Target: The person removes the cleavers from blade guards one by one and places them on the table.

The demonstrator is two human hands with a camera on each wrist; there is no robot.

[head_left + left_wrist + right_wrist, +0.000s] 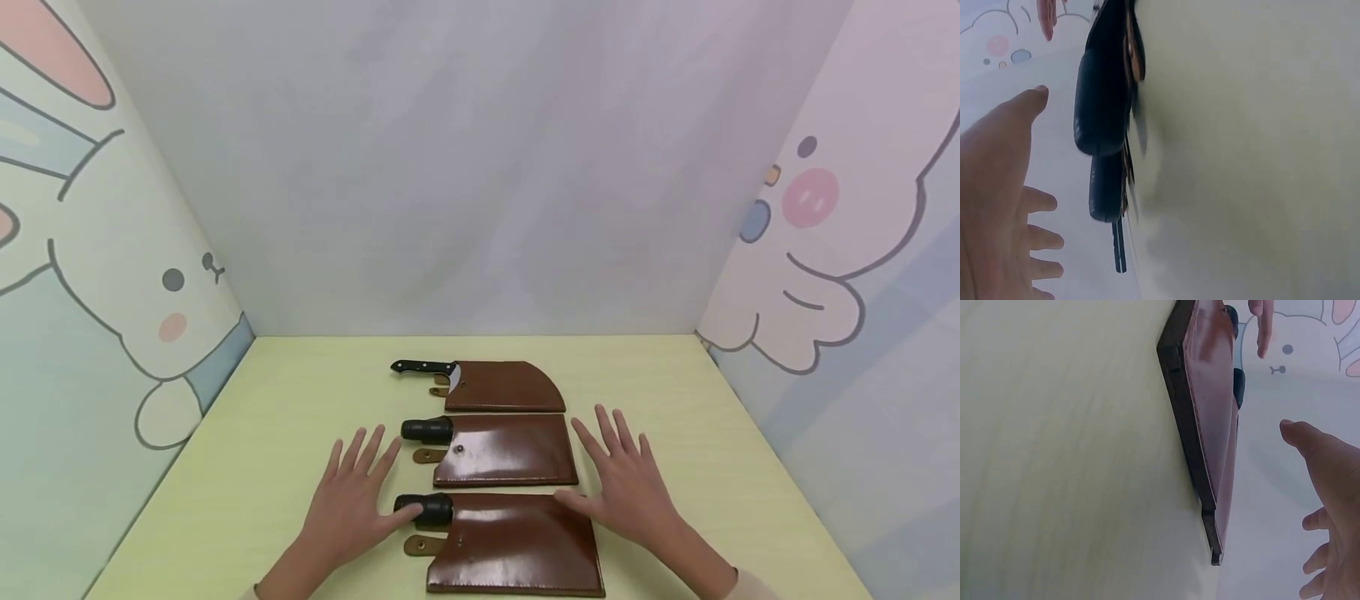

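Three cleavers in brown leather sheaths lie in a column on the table, handles pointing left. The far sheath (510, 386) has a rounded end and a slim black riveted handle (422, 367). The middle sheath (510, 450) and the larger near sheath (517, 542) have thick black handles, with small strap tabs hanging loose beside them. My left hand (348, 508) is spread over the left side, its thumb overlapping the near handle (435, 510) in the head view. My right hand (630, 483) is spread at the right, thumb over the near sheath's corner. Both wrist views show the hands above the cleavers, holding nothing.
The pale yellow table (247, 467) meets a plain grey back wall (480, 167). A cartoon rabbit decorates the left wall (82, 358), and another cartoon animal the right wall (892, 350).
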